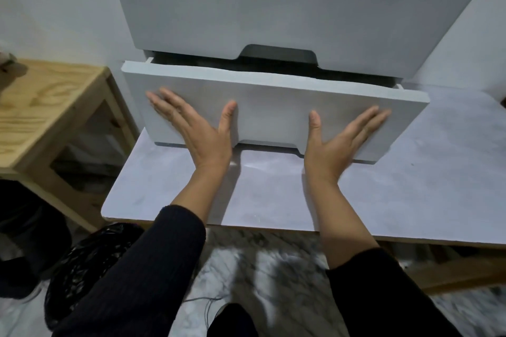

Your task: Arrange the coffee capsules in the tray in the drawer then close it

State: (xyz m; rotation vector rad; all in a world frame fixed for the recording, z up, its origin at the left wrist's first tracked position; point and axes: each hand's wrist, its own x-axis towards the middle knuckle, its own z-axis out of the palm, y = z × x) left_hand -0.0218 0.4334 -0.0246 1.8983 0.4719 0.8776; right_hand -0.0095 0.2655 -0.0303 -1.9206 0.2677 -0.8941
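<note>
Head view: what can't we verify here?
- Capsules and tray: hidden by the drawer front; only a dark gap shows above it.
- Fingertips of the left hand and right hand: motion-blurred, contact pressure unclear.
- Upper drawer: top cut off by the frame edge.
- Wooden stool: item on it cropped at the left edge.

The drawer (273, 101) is a pale grey-white box with a broad flat front panel, set low in a stack beneath a larger closed unit of the same colour, its lower edge cut by a wide notch — a handle recess — at the middle. It stands slightly open: a narrow dark gap shows along its top edge, with the panel's left end jutting out a little further than its right. The capsules and tray cannot be seen — the gap is too thin and dark to show the drawer's inside.
</note>
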